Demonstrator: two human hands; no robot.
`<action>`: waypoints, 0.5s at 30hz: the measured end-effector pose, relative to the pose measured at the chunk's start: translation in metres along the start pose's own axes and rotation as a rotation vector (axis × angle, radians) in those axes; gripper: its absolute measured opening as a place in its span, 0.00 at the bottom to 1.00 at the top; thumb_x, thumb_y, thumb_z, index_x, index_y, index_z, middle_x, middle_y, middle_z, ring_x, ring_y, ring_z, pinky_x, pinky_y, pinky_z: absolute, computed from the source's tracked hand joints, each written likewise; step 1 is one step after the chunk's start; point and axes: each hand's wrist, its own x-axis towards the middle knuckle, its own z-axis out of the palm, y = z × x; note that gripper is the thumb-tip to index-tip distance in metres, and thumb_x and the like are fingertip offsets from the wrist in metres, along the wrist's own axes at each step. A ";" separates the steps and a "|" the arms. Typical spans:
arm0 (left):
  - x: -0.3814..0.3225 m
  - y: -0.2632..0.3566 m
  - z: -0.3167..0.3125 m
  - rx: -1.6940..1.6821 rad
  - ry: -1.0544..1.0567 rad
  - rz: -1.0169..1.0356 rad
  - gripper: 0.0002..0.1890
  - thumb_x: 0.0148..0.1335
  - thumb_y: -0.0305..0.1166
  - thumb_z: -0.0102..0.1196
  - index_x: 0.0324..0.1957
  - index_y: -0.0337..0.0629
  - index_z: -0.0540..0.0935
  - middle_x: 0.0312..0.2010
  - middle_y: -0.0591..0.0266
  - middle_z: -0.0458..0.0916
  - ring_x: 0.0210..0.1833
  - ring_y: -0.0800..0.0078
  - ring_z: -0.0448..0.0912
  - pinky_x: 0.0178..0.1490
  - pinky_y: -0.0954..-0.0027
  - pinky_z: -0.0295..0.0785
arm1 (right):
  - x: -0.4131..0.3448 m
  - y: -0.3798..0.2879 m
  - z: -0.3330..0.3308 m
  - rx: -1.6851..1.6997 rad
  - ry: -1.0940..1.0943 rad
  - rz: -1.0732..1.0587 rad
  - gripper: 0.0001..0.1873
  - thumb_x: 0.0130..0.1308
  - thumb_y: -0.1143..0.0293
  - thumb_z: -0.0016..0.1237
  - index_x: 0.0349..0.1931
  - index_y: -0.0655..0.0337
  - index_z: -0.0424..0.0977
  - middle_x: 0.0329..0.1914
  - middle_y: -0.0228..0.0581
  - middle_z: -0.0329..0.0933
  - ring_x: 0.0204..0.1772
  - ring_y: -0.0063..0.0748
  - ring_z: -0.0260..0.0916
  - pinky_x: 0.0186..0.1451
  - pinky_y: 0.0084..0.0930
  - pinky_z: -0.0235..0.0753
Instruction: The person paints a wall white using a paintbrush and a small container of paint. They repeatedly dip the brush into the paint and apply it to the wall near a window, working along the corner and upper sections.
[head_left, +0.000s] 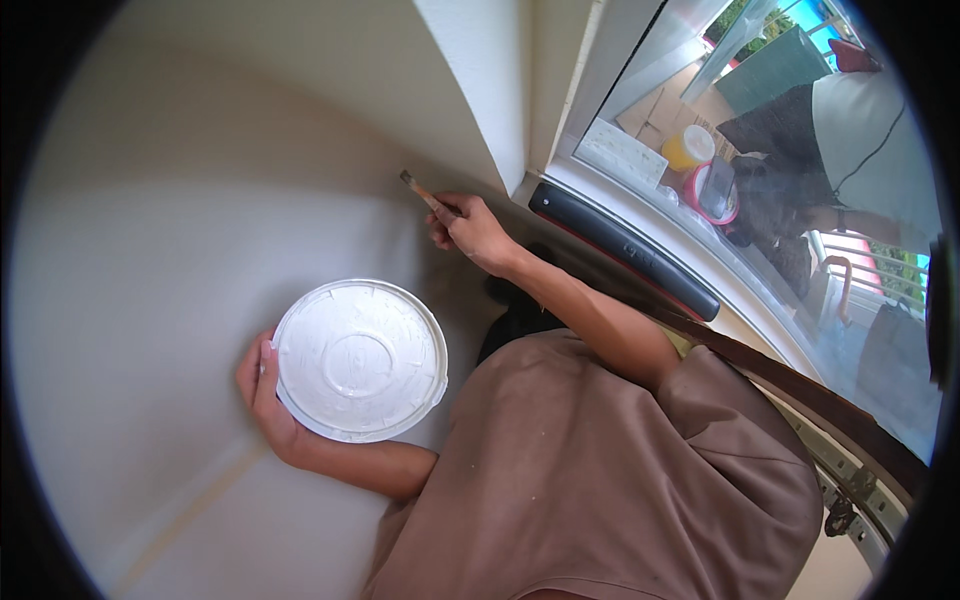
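My left hand (268, 394) grips the rim of a round white plastic lid (322, 315). White paint or paste is smeared over the lid's face, which is turned up towards me. My right hand (474, 229) pinches the handle of a small paintbrush (424, 193). The brush's dark, stained bristles point up and left, close to the pale wall (187, 262); whether they touch it I cannot tell. A gap lies between the brush and the lid. White specks mark the fingers of my left hand.
A long black bar with a red edge (626, 251) lies along the window sill (675, 240). Behind the window glass (772, 255), or reflected in it, appear a yellow tub (688, 147), a pink-rimmed container (711, 196), cardboard (656, 112) and a person (862, 142). A wall corner (512, 184) juts beside my right hand.
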 end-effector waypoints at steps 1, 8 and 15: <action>0.001 0.000 -0.001 0.013 -0.044 0.026 0.16 0.71 0.34 0.54 0.48 0.26 0.81 0.43 0.51 0.83 0.48 0.66 0.79 0.57 0.67 0.72 | -0.010 -0.008 0.001 0.071 -0.061 -0.112 0.15 0.80 0.71 0.37 0.55 0.76 0.70 0.35 0.38 0.72 0.32 0.24 0.68 0.36 0.25 0.73; -0.001 -0.001 -0.002 -0.031 -0.047 0.040 0.16 0.71 0.33 0.53 0.46 0.24 0.82 0.41 0.50 0.84 0.46 0.66 0.79 0.56 0.67 0.72 | -0.007 0.033 -0.037 0.026 0.120 0.102 0.15 0.75 0.75 0.38 0.53 0.76 0.72 0.36 0.39 0.74 0.30 0.25 0.70 0.33 0.25 0.73; 0.000 0.009 0.001 -0.039 -0.199 0.039 0.16 0.72 0.32 0.51 0.45 0.24 0.82 0.39 0.52 0.84 0.44 0.67 0.79 0.55 0.69 0.72 | 0.053 0.080 -0.032 -0.106 0.125 0.094 0.15 0.80 0.68 0.36 0.46 0.73 0.72 0.32 0.38 0.71 0.30 0.26 0.68 0.35 0.25 0.72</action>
